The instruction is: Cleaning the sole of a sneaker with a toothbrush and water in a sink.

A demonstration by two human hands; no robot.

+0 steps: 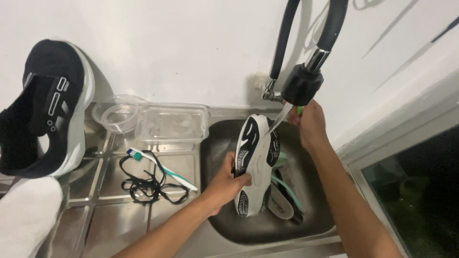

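Observation:
My left hand grips a white and black sneaker by its side, sole facing up, over the steel sink. Water runs from the black flexible tap onto the sole. My right hand is raised beside the tap head, closed around something small and green that is mostly hidden. Below the shoe lie insoles, one grey and one with a green edge, in the sink bowl.
The matching black and white sneaker leans against the wall at the far left. On the steel drainboard lie black laces, a toothbrush, a clear rectangular container and a round clear lid. A white cloth sits bottom left.

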